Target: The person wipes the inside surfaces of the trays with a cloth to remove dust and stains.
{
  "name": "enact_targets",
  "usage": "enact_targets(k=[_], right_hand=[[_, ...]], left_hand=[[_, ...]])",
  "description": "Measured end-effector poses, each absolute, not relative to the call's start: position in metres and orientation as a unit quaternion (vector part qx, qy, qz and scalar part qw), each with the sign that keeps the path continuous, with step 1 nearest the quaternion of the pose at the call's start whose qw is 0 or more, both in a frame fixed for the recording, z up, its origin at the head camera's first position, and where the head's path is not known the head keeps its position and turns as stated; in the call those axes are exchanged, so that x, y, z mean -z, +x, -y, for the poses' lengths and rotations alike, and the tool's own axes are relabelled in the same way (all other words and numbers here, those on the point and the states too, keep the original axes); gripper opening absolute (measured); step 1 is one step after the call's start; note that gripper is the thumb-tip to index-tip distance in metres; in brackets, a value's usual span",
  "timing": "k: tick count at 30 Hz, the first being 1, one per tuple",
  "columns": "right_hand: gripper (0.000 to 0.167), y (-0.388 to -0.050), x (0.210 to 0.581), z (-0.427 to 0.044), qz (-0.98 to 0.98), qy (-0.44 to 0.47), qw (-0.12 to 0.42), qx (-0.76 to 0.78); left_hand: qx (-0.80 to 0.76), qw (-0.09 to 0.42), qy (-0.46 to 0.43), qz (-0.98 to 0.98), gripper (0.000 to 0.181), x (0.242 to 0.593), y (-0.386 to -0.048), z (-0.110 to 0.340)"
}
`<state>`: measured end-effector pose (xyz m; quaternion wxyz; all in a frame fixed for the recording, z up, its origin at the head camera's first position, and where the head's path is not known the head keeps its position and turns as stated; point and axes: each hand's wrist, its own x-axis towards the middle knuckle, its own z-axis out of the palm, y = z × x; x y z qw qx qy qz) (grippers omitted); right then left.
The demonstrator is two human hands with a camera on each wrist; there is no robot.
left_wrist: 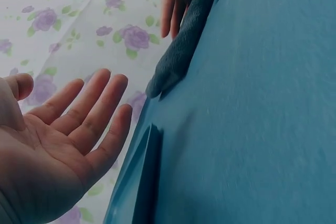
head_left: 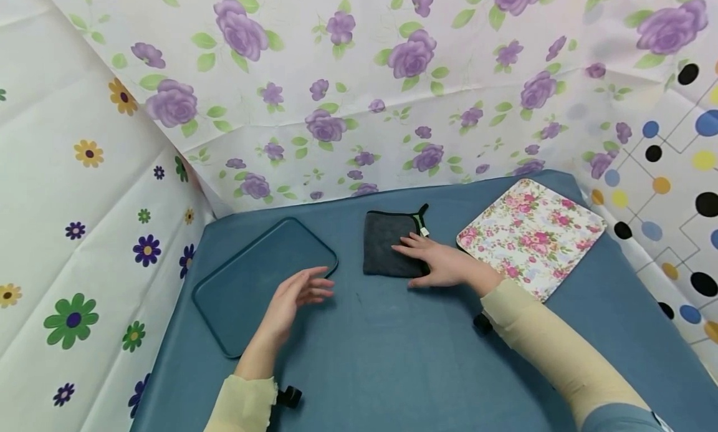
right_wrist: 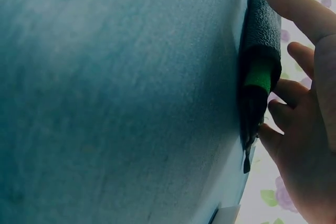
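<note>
A dark grey folded cloth (head_left: pixel 386 248) with black edging, a small loop and a white tag lies at the back middle of the table; a bit of green lining shows at its right side (right_wrist: pixel 260 72). My right hand (head_left: pixel 440 262) lies over the cloth's right side with fingers spread, and in the right wrist view the thumb touches its near edge. Over the right edge of a blue tray (head_left: pixel 258 288), my left hand (head_left: pixel 291 300) hovers with fingers extended, holding nothing. Its palm faces the cloth in the left wrist view.
A flower-printed square board or mat (head_left: pixel 538 235) lies at the right, partly behind my right forearm. Blue cloth covers the table (head_left: pixel 381 357). Patterned curtains (head_left: pixel 325 126) close off the back and both sides.
</note>
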<state>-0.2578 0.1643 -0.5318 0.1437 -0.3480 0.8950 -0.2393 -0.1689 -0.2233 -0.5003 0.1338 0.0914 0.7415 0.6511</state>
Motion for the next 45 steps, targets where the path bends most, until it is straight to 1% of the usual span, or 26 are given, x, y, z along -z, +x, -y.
enact_targets(k=[5,11,14,21,26,29,31,35,37,39,42,45], right_hand=[[0.093,-0.257,0.531,-0.162,-0.895,-0.357,0.139,0.230],[0.105,-0.257,0.525,-0.148,-0.906,-0.345,0.146,0.199],[0.106,-0.259,0.524,-0.141,-0.919,-0.332,0.144,0.160],[0.099,-0.259,0.522,-0.134,-0.932,-0.313,0.150,0.103],[0.082,-0.260,0.517,-0.132,-0.932,-0.308,0.159,0.109],[0.074,-0.259,0.515,-0.130,-0.933,-0.310,0.152,0.104],[0.076,-0.259,0.516,-0.130,-0.934,-0.315,0.142,0.092],[0.088,-0.259,0.520,-0.132,-0.936,-0.319,0.127,0.079],[0.091,-0.260,0.523,-0.134,-0.937,-0.316,0.121,0.082],[0.087,-0.261,0.526,-0.137,-0.938,-0.314,0.113,0.090],[0.077,-0.263,0.530,-0.142,-0.937,-0.316,0.095,0.116],[0.071,-0.268,0.535,-0.148,-0.932,-0.316,0.086,0.156]], left_hand=[[-0.664,0.141,0.078,-0.730,0.069,0.503,-0.158,0.238],[-0.682,0.152,0.067,-0.712,0.076,0.505,-0.150,0.250],[-0.684,0.155,0.061,-0.710,0.078,0.506,-0.148,0.253],[-0.685,0.161,0.062,-0.707,0.079,0.504,-0.142,0.256],[-0.687,0.159,0.067,-0.706,0.077,0.502,-0.140,0.257],[-0.686,0.158,0.069,-0.706,0.076,0.502,-0.139,0.257],[-0.687,0.158,0.069,-0.706,0.075,0.502,-0.139,0.257],[-0.690,0.157,0.069,-0.703,0.074,0.502,-0.140,0.257],[-0.692,0.155,0.070,-0.702,0.073,0.502,-0.140,0.257],[-0.692,0.153,0.070,-0.702,0.072,0.502,-0.140,0.256],[-0.694,0.153,0.068,-0.701,0.071,0.502,-0.140,0.255],[-0.695,0.154,0.067,-0.699,0.073,0.503,-0.140,0.255]])
